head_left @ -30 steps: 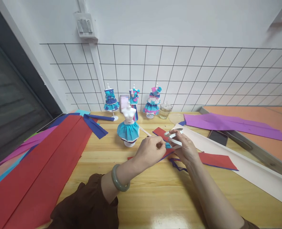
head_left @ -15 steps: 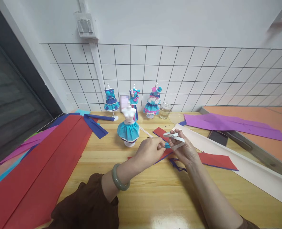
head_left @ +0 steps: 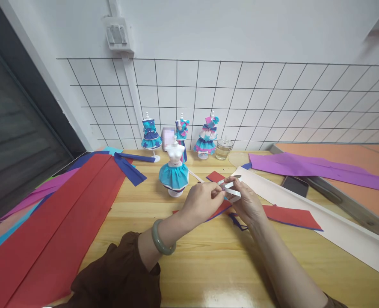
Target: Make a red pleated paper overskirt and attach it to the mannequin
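My right hand (head_left: 249,201) is closed around a thin white strip (head_left: 232,192) that curls into loops between the fingers. My left hand (head_left: 204,199) meets it at the fingertips, pinched on the near end of the strip. A small bit of blue material shows just under the left fingertips, mostly hidden. To the left of the hands stands a small white dress form (head_left: 175,154) wearing a turquoise gathered skirt (head_left: 173,176) with a white hem. Beneath the hands lie red strips (head_left: 292,216) with dark blue edges and a dark blue scrap (head_left: 239,222).
Three dressed miniature forms, including the left one (head_left: 151,134), stand along the tiled wall with a glass of liquid (head_left: 223,149). Red sheets (head_left: 57,214) cover the left side. Right are a long white sheet (head_left: 321,226), a purple sheet (head_left: 311,167) and a phone (head_left: 294,185).
My right hand has moved slightly left and turned, bringing the white loops closer to my left fingertips. The blue bit is now more hidden. The view has shifted slightly.
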`<state>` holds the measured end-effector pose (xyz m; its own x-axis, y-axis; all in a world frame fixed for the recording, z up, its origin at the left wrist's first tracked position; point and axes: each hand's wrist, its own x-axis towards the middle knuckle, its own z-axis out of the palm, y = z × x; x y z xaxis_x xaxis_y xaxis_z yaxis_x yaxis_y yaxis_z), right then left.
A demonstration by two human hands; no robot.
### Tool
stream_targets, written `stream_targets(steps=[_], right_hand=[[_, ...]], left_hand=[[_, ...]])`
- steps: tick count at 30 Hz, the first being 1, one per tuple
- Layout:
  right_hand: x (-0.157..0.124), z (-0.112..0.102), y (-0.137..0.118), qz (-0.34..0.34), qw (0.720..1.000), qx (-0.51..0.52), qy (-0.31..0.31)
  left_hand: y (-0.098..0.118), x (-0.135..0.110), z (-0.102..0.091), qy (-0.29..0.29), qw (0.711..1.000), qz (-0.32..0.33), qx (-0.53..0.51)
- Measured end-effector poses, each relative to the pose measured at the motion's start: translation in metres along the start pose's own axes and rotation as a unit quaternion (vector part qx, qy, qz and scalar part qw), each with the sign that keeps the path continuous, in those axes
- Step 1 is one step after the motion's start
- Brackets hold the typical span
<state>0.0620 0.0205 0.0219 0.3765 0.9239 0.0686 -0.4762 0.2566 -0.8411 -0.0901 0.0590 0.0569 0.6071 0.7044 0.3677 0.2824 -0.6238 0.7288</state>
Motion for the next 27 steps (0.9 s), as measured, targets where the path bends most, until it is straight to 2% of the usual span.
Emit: stream_targets(steps=[8, 11, 17, 20, 22, 24, 27], right_hand=[[-0.002, 0.001, -0.002, -0.001, 0.999, -0.03, 0.013], [0.0, -0.001, -0.004, -0.009, 0.999, -0.017, 0.026], [0.003, -0.003, -0.01, -0.037, 0.998, 0.033, 0.031], [0.005, -0.004, -0.011, -0.037, 0.998, 0.036, 0.029], [0.006, -0.005, -0.012, -0.039, 0.998, 0.035, 0.027], [0.006, -0.005, -0.012, -0.038, 0.998, 0.032, 0.028], [0.005, -0.005, -0.012, -0.033, 0.999, 0.024, 0.031]], left_hand=[[-0.001, 0.0, 0.001, 0.006, 0.999, -0.009, 0.04], [0.002, 0.0, -0.001, -0.009, 0.998, -0.018, 0.061], [0.006, -0.003, -0.006, -0.107, 0.985, -0.019, 0.135], [0.005, -0.005, -0.006, -0.189, 0.964, -0.003, 0.186], [0.001, -0.006, -0.005, -0.222, 0.952, 0.001, 0.212], [-0.004, -0.007, -0.003, -0.216, 0.954, 0.005, 0.209], [-0.009, -0.006, -0.001, -0.156, 0.974, 0.026, 0.162]])
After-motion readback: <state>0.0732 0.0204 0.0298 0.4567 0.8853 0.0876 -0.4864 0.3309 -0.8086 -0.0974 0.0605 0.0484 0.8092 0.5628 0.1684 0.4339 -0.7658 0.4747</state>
